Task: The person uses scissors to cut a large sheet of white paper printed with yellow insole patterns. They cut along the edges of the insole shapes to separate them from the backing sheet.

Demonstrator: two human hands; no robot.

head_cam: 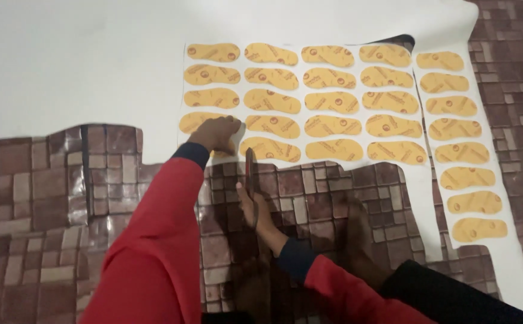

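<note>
A big white sheet point(93, 66) lies on the brown tiled floor, with rows of orange-yellow sole-shaped pieces point(332, 103) laid on it. My left hand point(216, 132), in a red sleeve with a dark cuff, presses down on the sheet at the lower left corner of the rows, partly covering one sole piece. My right hand point(256, 210) grips a pair of dark scissors point(250, 171). Their blades point away from me at the sheet's cut edge, just below the bottom row. A separate column of sole pieces point(462, 153) runs along a white strip on the right.
The brown brick-pattern floor covering point(33, 198) shows where the sheet has been cut away, on the left and in the middle. My dark trouser leg point(453, 297) is at the bottom right. The sheet's far part is plain white.
</note>
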